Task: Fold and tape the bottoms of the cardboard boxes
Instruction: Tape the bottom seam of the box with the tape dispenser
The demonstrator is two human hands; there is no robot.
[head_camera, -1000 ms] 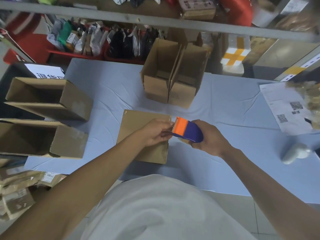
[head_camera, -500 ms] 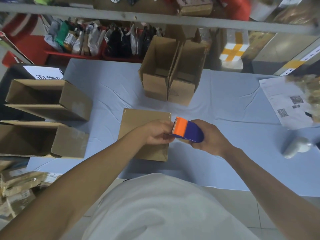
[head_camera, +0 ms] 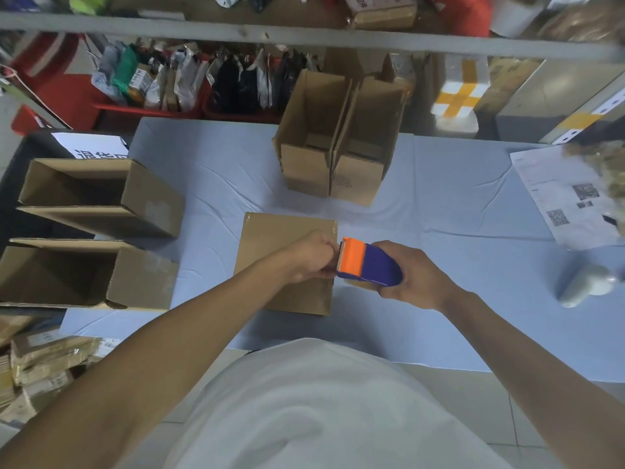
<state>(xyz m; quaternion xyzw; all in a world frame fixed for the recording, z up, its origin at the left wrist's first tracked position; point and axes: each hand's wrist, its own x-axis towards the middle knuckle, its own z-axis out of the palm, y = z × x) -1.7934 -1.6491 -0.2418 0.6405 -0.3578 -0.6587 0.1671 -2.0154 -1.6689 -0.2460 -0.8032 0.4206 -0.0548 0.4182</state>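
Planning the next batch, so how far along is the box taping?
Done: four open brown cardboard boxes, two at left, two at the back. In hand: the right hand holds the orange-and-purple tape dispenser at the upturned box; the left hand pinches at its blade. Left: taping this bottom.

Over the last second the left hand (head_camera: 313, 257) shifts slightly rightward along the flat box (head_camera: 270, 238) until its fingertips (head_camera: 333, 253) meet the toothed orange edge of the tape dispenser (head_camera: 368, 265), which the right hand (head_camera: 416, 275) grips.
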